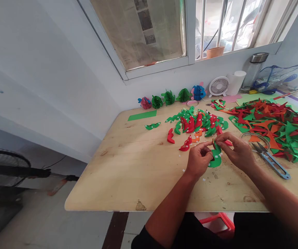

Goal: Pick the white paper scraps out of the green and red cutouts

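Note:
Between my hands, just above the wooden table [128, 173], is a curved green paper cutout [215, 162] with small white squares on it. My left hand [199, 157] pinches its left side with thumb and fingers closed. My right hand [235, 150] closes its fingertips at the cutout's upper end. Beyond them lies a pile of green, red and orange paper cutouts [203, 121], many bearing white squares. One red cutout [186, 143] rests a little left of my left hand. Thread snips [273, 160] with blue-grey handles lie right of my right hand, next to a tape roll [264, 137].
A big heap of paper scraps [270, 124] covers the right side. Folded paper figures [169, 98] line the wall beside a small white fan [218, 85] and a bottle [254, 71]. A green strip [142, 116] lies at the back left. Below shows a red stool [220, 223].

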Available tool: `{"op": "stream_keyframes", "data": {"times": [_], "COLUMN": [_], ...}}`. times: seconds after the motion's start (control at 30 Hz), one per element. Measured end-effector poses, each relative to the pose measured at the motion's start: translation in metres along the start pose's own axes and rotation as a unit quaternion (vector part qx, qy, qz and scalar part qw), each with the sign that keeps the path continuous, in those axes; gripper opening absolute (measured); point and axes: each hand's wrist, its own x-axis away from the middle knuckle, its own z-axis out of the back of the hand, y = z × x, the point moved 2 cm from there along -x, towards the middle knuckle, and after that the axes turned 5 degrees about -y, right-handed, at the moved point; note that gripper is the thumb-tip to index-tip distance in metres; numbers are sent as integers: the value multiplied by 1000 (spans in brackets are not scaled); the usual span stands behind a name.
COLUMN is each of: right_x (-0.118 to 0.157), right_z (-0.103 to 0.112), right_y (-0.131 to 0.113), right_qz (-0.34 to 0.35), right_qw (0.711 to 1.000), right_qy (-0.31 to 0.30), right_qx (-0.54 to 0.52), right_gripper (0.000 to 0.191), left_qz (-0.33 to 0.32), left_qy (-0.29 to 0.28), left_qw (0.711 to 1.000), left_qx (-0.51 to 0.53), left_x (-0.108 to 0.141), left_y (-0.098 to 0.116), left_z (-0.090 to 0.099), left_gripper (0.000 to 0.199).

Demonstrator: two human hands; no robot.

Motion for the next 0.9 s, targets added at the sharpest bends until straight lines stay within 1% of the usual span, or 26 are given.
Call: {"op": "stream_keyframes", "data": {"times": [0.2,0.4,0.57,0.67,0.77,0.83,0.9], "right_x": [0,0,1,1,1,0,-1], "right_z": [0,0,0,0,3,4,4], "right_y": [1,1,2,3,6,7,6], "right_qz": [11,16,5,-25,-82,-121,-152], "right_qw": [1000,999,999,998,994,987,978], "right_qy": [4,26,37,54,69,48,2], "right_qx": [3,32,31,20,-35,-92,-140], "right_gripper": [3,2,5,10,17,24,29], "left_qz": [9,6,6,11,24,30,32], "left_qy": [-5,-2,-1,-4,-11,-14,-17], "left_qw": [1000,1000,1000,1000,999,998,997], "left_qx": [8,13,12,17,38,52,61], "left_x": [1,1,0,0,0,1,1], "left_y": [1,2,1,0,1,2,4], "left_z": [0,0,0,0,-1,-1,-2], "left_gripper": [41,41,41,41,42,41,40]}}
